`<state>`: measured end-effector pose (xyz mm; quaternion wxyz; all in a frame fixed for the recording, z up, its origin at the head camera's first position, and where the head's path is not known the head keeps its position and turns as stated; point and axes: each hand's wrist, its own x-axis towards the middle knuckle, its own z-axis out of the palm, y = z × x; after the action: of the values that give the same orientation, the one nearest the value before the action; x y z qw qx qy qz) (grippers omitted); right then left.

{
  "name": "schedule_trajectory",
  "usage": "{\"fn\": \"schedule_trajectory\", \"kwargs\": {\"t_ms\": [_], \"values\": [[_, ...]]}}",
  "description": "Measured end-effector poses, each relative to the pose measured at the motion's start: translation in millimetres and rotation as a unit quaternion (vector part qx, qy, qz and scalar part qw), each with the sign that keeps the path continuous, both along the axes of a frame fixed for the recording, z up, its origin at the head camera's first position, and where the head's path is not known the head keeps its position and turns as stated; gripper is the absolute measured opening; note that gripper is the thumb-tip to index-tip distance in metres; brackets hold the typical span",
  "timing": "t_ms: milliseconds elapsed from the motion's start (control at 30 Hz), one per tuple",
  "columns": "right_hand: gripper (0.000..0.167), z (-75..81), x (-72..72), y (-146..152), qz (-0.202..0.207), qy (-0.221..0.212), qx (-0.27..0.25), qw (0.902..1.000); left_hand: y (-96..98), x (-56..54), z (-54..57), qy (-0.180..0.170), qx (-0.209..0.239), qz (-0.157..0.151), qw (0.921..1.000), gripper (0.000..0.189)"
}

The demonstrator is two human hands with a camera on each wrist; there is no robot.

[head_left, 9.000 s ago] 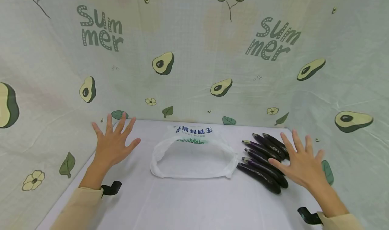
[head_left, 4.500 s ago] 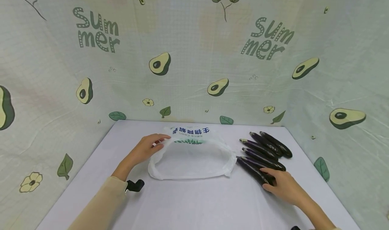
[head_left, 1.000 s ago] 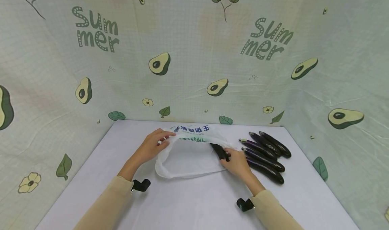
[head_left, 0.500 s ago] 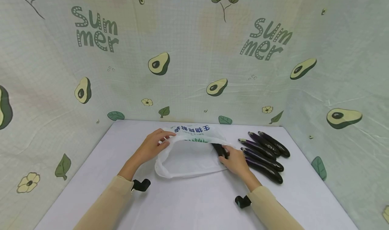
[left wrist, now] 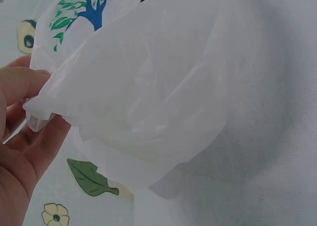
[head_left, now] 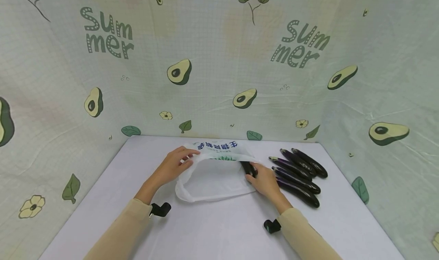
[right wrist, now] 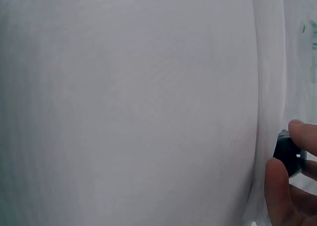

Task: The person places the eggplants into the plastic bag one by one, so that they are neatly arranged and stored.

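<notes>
A white plastic bag [head_left: 212,196] with blue characters and a green print lies with its mouth spread toward me. At the left of that mouth, my left hand [head_left: 175,164] pinches the rim; the left wrist view shows the film [left wrist: 143,87] gathered between thumb and fingers. My right hand [head_left: 265,180] reaches into the right side of the mouth and grips a dark eggplant [head_left: 247,168] by its near end. The far end of that eggplant is hidden under the bag's upper layer. In the right wrist view, thumb and fingers hold the rounded eggplant end [right wrist: 289,154].
Several more eggplants [head_left: 298,193] lie side by side on the white tabletop [head_left: 212,233], right of the bag and close to my right hand. Behind and beside the table hangs a pale cloth [head_left: 212,61] printed with avocados and leaves.
Earlier both hands were spread apart; then the left took the bag's rim and the right took the nearest eggplant. The right hand has carried it left into the bag, edging slightly further in.
</notes>
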<state>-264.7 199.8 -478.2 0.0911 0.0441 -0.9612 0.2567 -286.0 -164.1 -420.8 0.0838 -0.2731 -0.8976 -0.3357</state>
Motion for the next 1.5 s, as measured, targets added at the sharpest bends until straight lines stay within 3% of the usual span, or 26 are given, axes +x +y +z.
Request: {"fn": "schedule_trajectory", "kwargs": {"t_ms": [333, 567, 767, 1000, 1200, 1500], "values": [[0.066, 3.7, 5.7, 3, 0.019, -0.004, -0.007, 0.9998, 1.4, 0.9, 1.3, -0.002, 0.001, -0.003, 1.0, 0.038], [0.058, 28.1, 18.9, 12, 0.034, -0.003, -0.032, 0.9989, 0.1, -0.5, 3.2, 0.009, -0.004, -0.004, 0.9999, 0.039], [0.054, 49.5, 33.9, 34, 0.05, 0.016, -0.003, 0.9986, -1.3, -0.6, 4.3, 0.006, -0.002, -0.004, 1.0, 0.039], [0.056, 62.7, 46.9, 73, 0.048, 0.044, 0.036, 0.9972, -2.2, 0.8, 4.3, -0.004, -0.004, 0.003, 1.0, 0.039], [0.056, 63.1, 60.5, 108, 0.04, 0.05, 0.051, 0.9966, -1.3, 0.9, 4.7, -0.001, -0.001, -0.003, 1.0, 0.038], [0.059, 52.3, 72.7, 147, 0.042, 0.01, 0.073, 0.9964, -1.9, -1.7, 1.9, 0.0, -0.002, 0.001, 1.0, 0.039]]}}
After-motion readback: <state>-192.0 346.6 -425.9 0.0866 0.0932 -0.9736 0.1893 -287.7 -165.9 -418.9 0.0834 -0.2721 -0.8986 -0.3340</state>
